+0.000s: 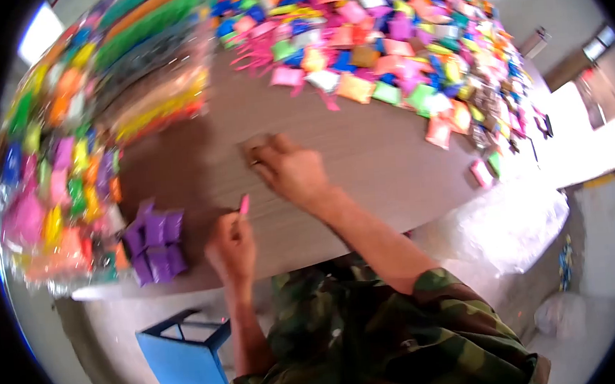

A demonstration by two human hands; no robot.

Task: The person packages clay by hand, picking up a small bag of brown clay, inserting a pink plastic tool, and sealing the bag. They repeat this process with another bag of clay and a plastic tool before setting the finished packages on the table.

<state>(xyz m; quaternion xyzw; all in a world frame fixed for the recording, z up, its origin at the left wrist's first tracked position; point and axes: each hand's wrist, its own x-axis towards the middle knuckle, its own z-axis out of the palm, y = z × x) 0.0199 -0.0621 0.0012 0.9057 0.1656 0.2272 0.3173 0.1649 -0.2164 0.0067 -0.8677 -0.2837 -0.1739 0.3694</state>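
Observation:
My left hand (232,249) is closed near the table's front edge, with a small pink stick (244,204) poking up from its fingers. What kind of stick it is cannot be made out. Further up the table, my right hand (293,170) has its fingers curled together close to the brown tabletop (289,235). Blur hides whatever may be between those fingertips. Left of my left hand lies a cluster of small purple packets (159,245), apart from it.
A big heap of small multicoloured packets (383,53) covers the far right. Clear bags of coloured packets (61,200) and a row of long coloured bundles (151,47) lie left. Below stand a blue chair (184,365) and, right, a clear plastic bag (507,225).

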